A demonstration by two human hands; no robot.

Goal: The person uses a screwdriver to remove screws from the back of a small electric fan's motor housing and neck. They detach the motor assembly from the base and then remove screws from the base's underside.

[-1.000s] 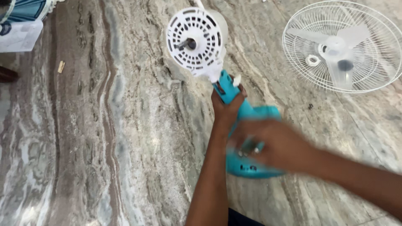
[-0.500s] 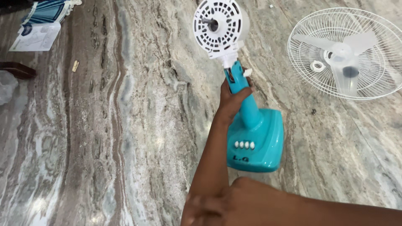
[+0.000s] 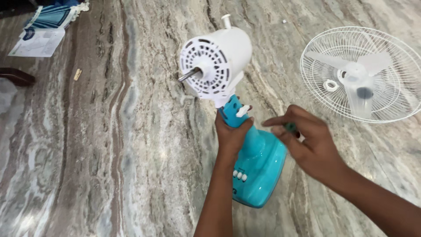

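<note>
Teal fan stand mid-floor, our left hand wrapped tight round its neck under white motor housing. Our right hand beside, fingertips pinching small dark part. Grille with blades near floor's right edge.

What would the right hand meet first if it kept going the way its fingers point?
Probably the teal fan neck, just above where the left hand grips it. The right hand points left toward it, though depth is unclear.
</note>
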